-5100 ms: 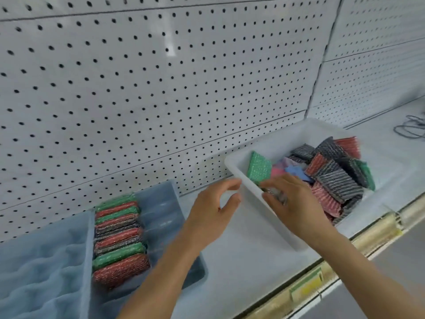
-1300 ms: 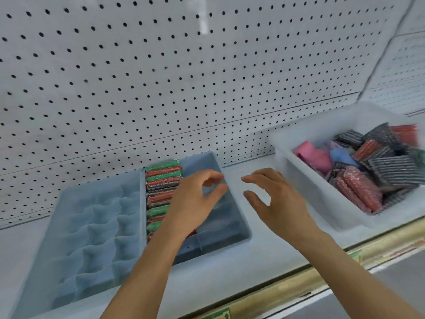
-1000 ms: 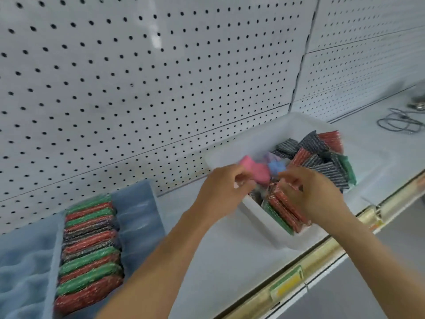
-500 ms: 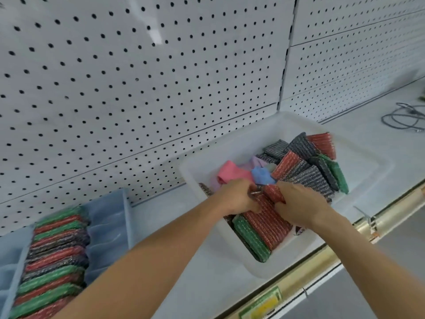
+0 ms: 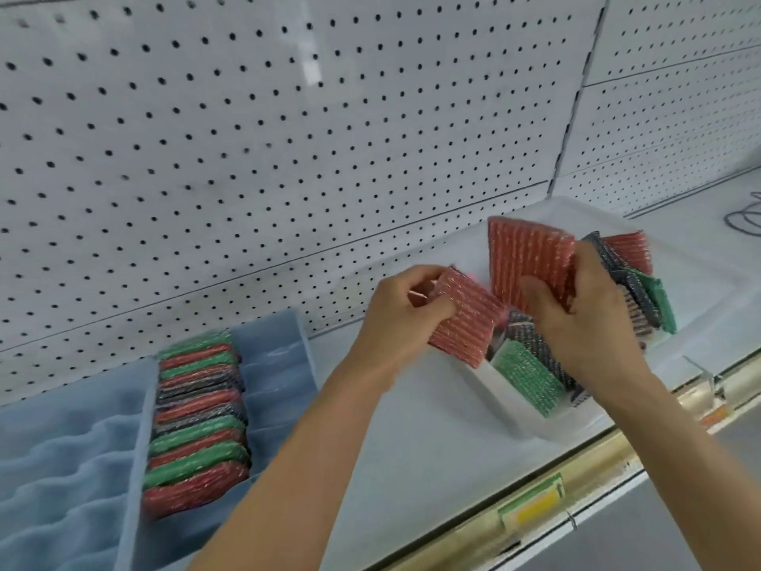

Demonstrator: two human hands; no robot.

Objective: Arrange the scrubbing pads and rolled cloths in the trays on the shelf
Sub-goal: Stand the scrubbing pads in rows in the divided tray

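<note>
We see both hands raised over the near left corner of the white plastic bin (image 5: 514,410), which sits on the white shelf (image 5: 412,438) against the pegboard back wall (image 5: 288,138). The left hand (image 5: 401,319) grips a red scrubbing pad (image 5: 463,319), its fingers curled round the pad's left edge, and the pad tilts down to the right over the bin's rim. The right hand (image 5: 584,323) pinches a second red scrubbing pad (image 5: 529,261) by its lower edge and holds it nearly upright above the bin, just beside the first pad. Below and between the hands, a green pad (image 5: 523,377) leans against the bin's front wall, with dark grey pads (image 5: 535,344) packed behind it. Further right in the bin lie another red pad (image 5: 630,249) and a green one (image 5: 654,298), partly hidden by the right hand. To the left on the shelf stands a blue divided tray (image 5: 276,356); its middle compartment holds a row of pads (image 5: 197,422) set on edge, red, green and dark grey in turn, running from the pegboard toward us. The tray's left section (image 5: 61,467) has wavy dividers. A yellow-green price label (image 5: 531,504) sits on the shelf's front edge, and a dark cable (image 5: 745,218) lies at the far right.
</note>
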